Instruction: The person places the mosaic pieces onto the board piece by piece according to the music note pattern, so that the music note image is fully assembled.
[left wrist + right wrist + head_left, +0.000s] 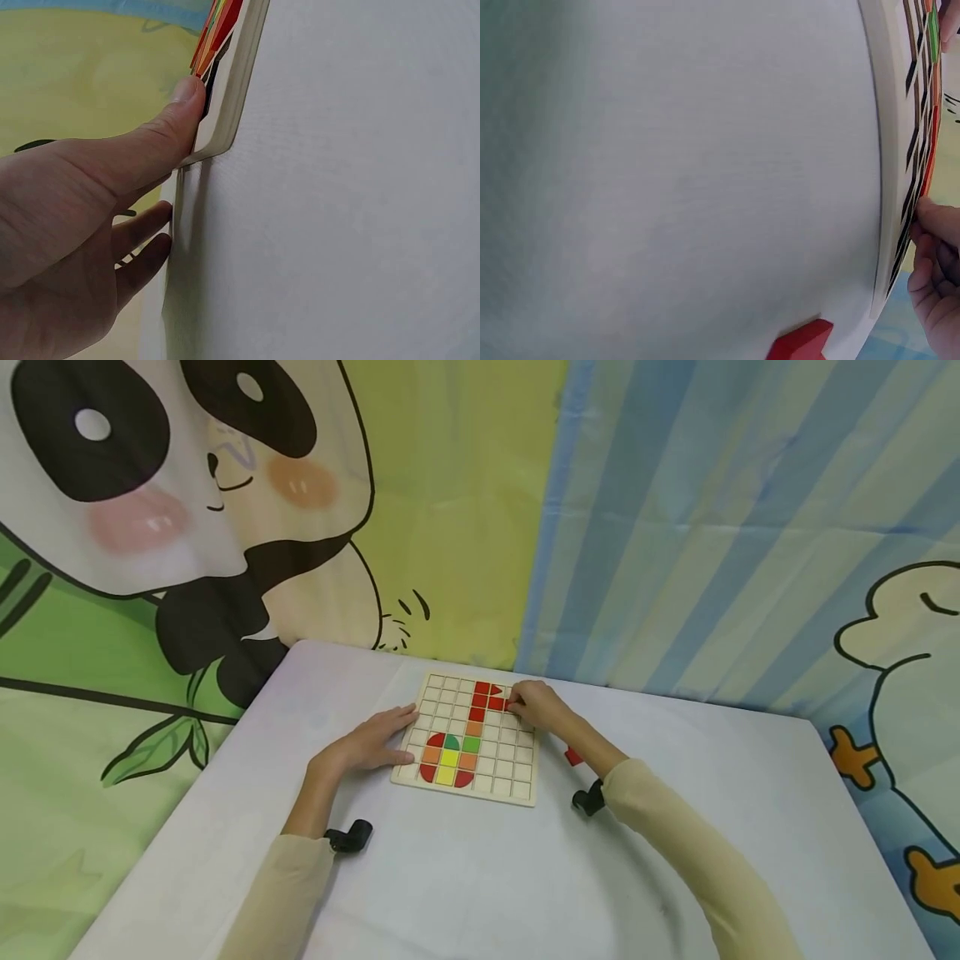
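Observation:
A square wooden grid board (506, 768) lies on the table, partly filled with flat red, orange, yellow and green pieces. Red squares (480, 700) and a red triangle (496, 690) sit near its far edge. My left hand (367, 742) rests at the board's left side with fingers extended, and in the left wrist view its thumb (161, 139) lies against the rim. At the upper right cells, my right hand (536, 703) pinches a small red piece (507, 704), mostly hidden by the curled fingers. The right wrist view shows those fingertips (930, 214) at the board's surface.
Under my right forearm, a loose red piece (573, 756) lies on the white-covered table (480, 877), right of the board. A printed curtain (465, 527) with a panda hangs just behind the table's far edge. Black wrist cameras (351, 837) sit on both wrists.

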Tool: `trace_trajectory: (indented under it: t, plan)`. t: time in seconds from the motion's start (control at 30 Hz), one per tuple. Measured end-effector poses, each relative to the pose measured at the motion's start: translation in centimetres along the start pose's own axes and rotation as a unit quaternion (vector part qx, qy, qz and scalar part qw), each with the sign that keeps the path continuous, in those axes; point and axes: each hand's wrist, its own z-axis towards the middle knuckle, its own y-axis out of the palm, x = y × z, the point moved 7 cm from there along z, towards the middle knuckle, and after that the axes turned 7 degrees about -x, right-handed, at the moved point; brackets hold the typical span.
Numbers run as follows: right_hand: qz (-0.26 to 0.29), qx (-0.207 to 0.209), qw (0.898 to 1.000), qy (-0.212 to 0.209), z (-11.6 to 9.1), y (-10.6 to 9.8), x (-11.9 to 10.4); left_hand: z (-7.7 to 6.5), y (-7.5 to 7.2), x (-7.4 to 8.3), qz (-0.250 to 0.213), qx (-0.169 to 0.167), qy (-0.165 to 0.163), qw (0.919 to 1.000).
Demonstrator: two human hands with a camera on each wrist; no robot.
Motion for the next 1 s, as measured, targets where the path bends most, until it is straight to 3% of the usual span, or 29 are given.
trace_trajectory:
  t: [0.33, 0.47, 0.6, 0.77, 1.0]
  plan:
    - [0.026, 0.022, 0.999, -0.021, -1.6, -1.7, 0.4, 0.0, -0.2, 0.3, 0.006, 0.001, 0.013, 0.9999]
    - [0.009, 0.048, 0.998, -0.03, -3.5, -3.3, 1.3, -0.1, -0.2, 0.2, 0.001, -0.003, 0.008, 1.0]
    - [-0.005, 0.049, 0.998, -0.027, -6.0, -4.2, 2.8, -0.4, -0.5, 0.2, -0.004, -0.002, 0.002, 1.0]
    - [-0.002, 0.036, 0.999, -0.002, -9.3, -3.4, 5.3, -0.4, -0.5, 0.3, -0.011, -0.002, 0.002, 0.9999]
    - [0.01, 0.049, 0.999, -0.013, -13.7, -1.4, 7.0, -0.2, -0.2, 0.1, -0.015, -0.008, -0.006, 0.9998]
